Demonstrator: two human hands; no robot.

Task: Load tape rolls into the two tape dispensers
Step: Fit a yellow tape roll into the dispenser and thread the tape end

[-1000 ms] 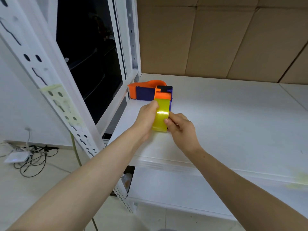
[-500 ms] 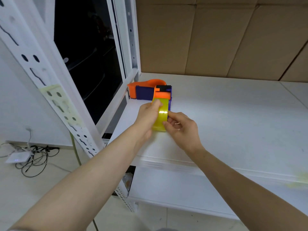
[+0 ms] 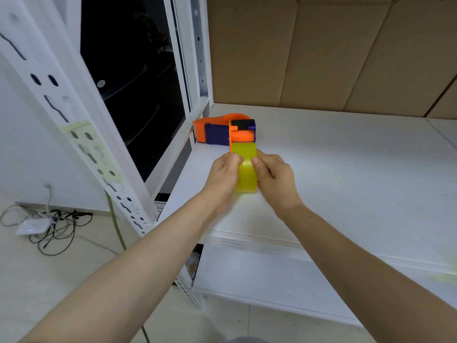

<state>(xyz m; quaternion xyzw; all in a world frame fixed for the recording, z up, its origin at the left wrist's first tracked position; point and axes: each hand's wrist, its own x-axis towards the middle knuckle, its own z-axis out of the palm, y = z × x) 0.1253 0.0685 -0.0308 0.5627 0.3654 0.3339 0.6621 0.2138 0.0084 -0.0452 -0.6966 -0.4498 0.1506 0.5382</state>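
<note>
White shelf (image 3: 346,169); cardboard (image 3: 321,50) behind; cables (image 3: 57,224) on floor.

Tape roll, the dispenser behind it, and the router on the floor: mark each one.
Tape roll (image 3: 245,169), head view, on its yellow outer band between the two hands.
Dispenser (image 3: 217,134), head view, on its purple side panel.
Router (image 3: 32,227), head view, on its white top.

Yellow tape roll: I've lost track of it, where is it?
Head view, centre: the yellow tape roll sits between left hand and right hand, just before the orange dispenser.
</note>
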